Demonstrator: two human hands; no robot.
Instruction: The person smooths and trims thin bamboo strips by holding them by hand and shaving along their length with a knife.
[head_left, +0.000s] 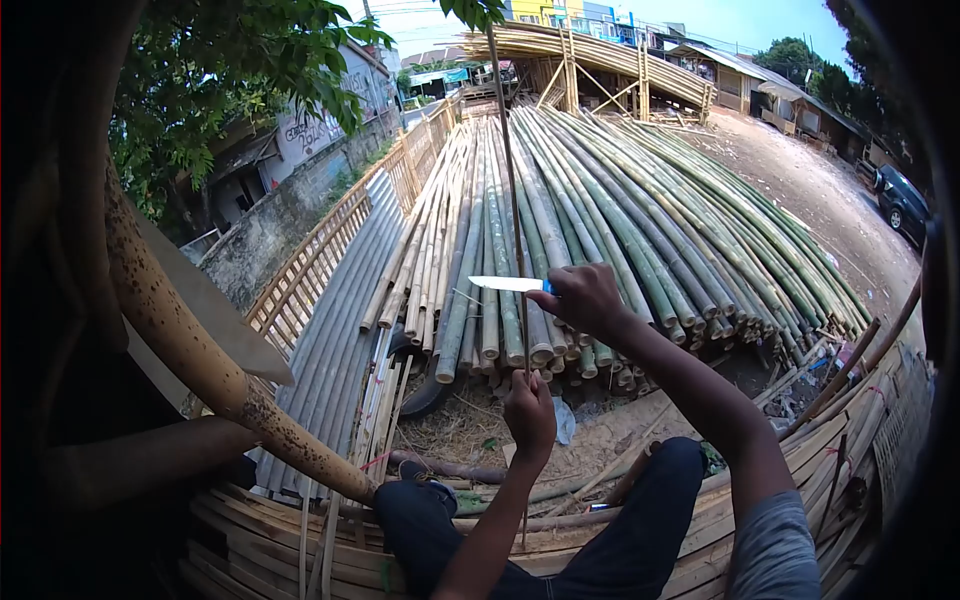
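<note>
My right hand point(582, 296) is closed around the blue handle of a knife point(508, 284), its bright blade pointing left. The blade lies across or very near a long thin dark strip point(510, 170) that stands nearly upright in front of me. Lower down, my left hand point(529, 408) is wrapped round the same strip, whose lower end runs down between my legs. Whether the blade touches the strip cannot be made out.
Behind the hands lies a large pile of bamboo poles point(620, 225). Corrugated sheets point(335, 315) and a bamboo fence stand left. A thick spotted pole point(190, 330) slants near my left side. Split bamboo surrounds my legs. A dark car point(900, 202) is far right.
</note>
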